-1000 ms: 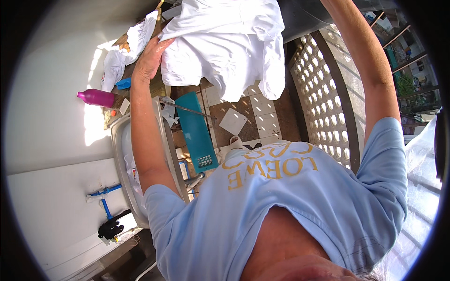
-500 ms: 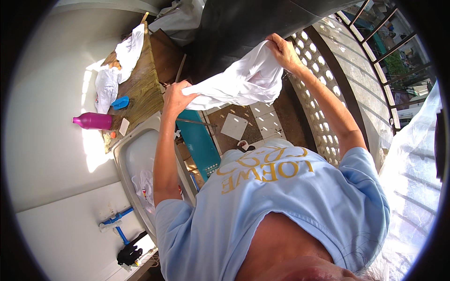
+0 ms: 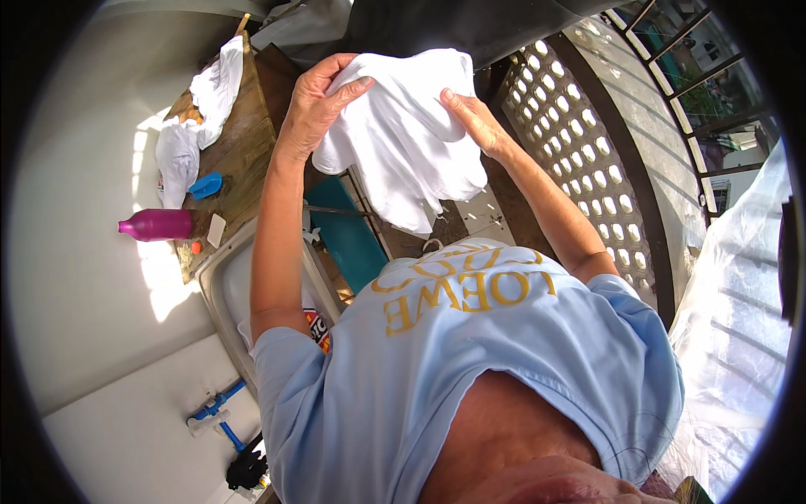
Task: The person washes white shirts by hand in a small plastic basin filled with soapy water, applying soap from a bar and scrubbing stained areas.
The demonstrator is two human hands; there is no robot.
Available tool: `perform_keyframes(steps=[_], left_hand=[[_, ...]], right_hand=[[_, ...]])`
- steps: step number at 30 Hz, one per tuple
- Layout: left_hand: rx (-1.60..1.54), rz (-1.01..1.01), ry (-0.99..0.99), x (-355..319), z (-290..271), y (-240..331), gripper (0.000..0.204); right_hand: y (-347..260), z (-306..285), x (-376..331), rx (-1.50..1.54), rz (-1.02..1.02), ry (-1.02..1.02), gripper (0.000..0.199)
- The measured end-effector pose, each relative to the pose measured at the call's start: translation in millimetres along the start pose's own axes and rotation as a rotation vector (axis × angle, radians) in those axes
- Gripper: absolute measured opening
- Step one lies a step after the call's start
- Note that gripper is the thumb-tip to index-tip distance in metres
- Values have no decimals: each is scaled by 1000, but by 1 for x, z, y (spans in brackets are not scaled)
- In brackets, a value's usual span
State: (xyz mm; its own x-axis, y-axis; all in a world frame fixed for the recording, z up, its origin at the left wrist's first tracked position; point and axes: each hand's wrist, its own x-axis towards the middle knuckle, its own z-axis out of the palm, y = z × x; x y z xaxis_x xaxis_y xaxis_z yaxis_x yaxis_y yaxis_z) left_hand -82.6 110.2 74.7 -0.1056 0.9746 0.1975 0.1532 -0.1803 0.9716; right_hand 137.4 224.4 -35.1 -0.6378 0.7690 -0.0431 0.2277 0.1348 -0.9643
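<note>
A white cloth garment (image 3: 407, 126), its exact kind hard to tell among the folds, hangs spread in front of me at the top middle. My left hand (image 3: 317, 107) pinches its upper left edge, thumb in front and fingers behind. My right hand (image 3: 477, 124) grips it at the right, the thumb showing on the fabric while the other fingers are mostly hidden behind it. The lower part drapes loose, with an uneven hem above the floor.
On the wooden table (image 3: 243, 118) at left lie more white cloths (image 3: 220, 84), a blue scoop (image 3: 206, 186) and a magenta bottle (image 3: 158, 224). Below it is a sink (image 3: 220, 290) with cloth inside. A perforated block wall (image 3: 579, 160) stands at right; a teal board (image 3: 348, 227) is below.
The garment was stretched sideways and gathered between my hands; now it hangs down more openly. My hands have come closer together, the left one rising and the right one moving left and lower.
</note>
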Motion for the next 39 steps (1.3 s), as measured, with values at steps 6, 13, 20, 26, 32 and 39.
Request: perform_keyframes(steps=[6,13,20,26,32,39], left_hand=[[504,-233,-240,3,-37,-23,36],[635,-421,-190,-42,-132,-64,32],[843,-238,-206,-18,-149,42,27],[894,65,110,-15,-132,92,27],[1378,-182,-147,-63,-72,-61,22],[833,-176,-46,-37,-78,-35,23]], right_hand=[[-37,-12,30,644,36,-157,37],[-69,-70,59,605,-17,-132,23],[-107,-100,70,329,-104,-101,25],[-156,-99,16,262,-470,173,24],[51,-49,11,241,-40,40,25],[25,-106,46,513,74,71,31]])
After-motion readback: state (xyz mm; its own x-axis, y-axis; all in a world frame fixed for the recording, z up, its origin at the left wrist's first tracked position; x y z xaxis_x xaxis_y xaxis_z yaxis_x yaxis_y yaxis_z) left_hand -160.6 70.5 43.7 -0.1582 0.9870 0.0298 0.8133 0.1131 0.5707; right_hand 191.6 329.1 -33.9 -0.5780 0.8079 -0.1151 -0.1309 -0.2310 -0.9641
